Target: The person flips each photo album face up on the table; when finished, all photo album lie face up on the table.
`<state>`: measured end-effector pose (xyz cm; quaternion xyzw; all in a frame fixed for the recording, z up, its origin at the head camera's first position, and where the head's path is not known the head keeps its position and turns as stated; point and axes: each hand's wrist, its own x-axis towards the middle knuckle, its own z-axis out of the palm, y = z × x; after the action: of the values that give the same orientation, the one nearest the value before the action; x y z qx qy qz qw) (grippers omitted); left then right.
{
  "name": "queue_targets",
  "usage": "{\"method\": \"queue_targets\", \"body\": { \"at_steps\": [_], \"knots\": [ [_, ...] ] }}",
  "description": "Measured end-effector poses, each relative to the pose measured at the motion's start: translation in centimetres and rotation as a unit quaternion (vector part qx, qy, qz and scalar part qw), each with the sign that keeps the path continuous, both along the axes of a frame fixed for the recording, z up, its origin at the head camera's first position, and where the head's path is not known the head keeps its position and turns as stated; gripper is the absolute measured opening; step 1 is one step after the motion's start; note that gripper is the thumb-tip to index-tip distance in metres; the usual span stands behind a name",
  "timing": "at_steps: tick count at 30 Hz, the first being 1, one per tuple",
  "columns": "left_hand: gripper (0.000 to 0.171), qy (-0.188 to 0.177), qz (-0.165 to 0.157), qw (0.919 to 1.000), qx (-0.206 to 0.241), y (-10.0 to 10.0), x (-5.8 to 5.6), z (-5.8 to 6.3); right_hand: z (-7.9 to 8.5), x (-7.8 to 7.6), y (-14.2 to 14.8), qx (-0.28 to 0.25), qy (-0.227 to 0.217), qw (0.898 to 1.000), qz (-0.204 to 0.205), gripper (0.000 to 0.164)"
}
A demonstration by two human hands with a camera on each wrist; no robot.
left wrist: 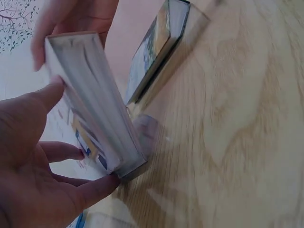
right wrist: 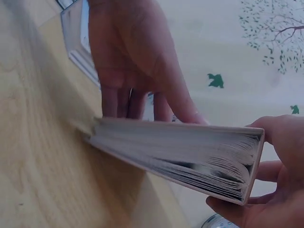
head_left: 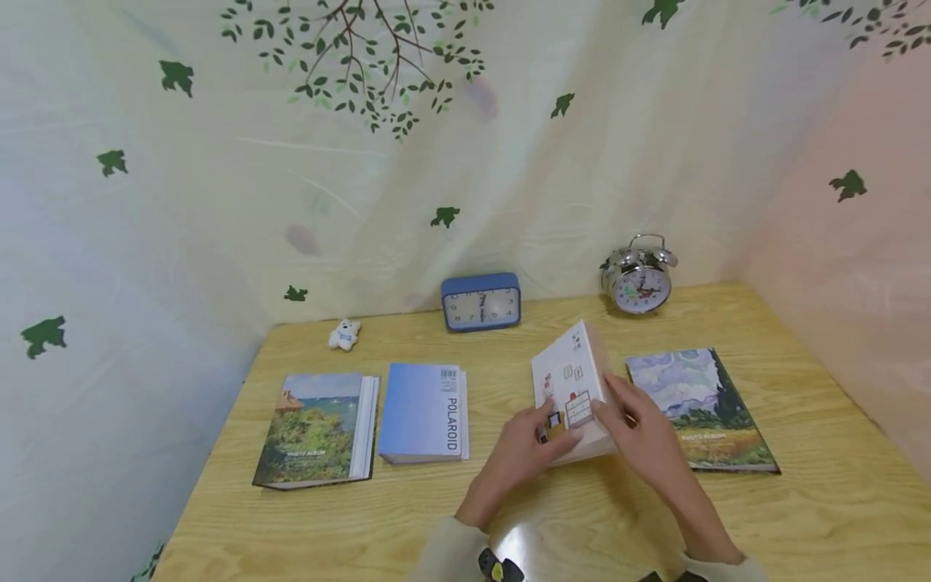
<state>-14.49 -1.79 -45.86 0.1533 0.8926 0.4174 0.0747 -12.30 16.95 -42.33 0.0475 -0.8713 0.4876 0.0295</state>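
Observation:
A thick white album (head_left: 563, 380) with small cartoon drawings on its cover is held tilted over the right middle of the table. My left hand (head_left: 522, 449) grips its lower left part, fingers spread around the corner. On the opposite side, my right hand (head_left: 647, 428) holds the right edge with the thumb on the front cover. In the left wrist view, the left hand (left wrist: 42, 175) and right hand (left wrist: 78, 16) grasp opposite ends of the album (left wrist: 95, 95). Many page edges show in the right wrist view, where the right hand (right wrist: 285, 161) wraps the bound end.
On the wooden table (head_left: 349, 525), a landscape photo album (head_left: 316, 428) and a blue Polaroid album (head_left: 418, 412) lie left. Another painted photo album (head_left: 705, 404) lies right. Behind stand a blue clock (head_left: 482, 303), a silver alarm clock (head_left: 640, 283) and a white bear figure (head_left: 345, 334).

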Motion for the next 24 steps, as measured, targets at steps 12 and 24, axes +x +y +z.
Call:
{"method": "queue_targets", "body": {
  "at_steps": [12,24],
  "knots": [
    [0.055,-0.097,-0.012,0.9756,0.197,0.7,-1.0,1.0,2.0,0.3,0.0,-0.052,-0.036,0.998,-0.01,0.053],
    [0.054,-0.015,-0.006,0.9823,0.187,-1.3,-1.4,3.8,0.9,-0.3,-2.0,-0.12,-0.019,0.992,0.037,0.05]
  ]
}}
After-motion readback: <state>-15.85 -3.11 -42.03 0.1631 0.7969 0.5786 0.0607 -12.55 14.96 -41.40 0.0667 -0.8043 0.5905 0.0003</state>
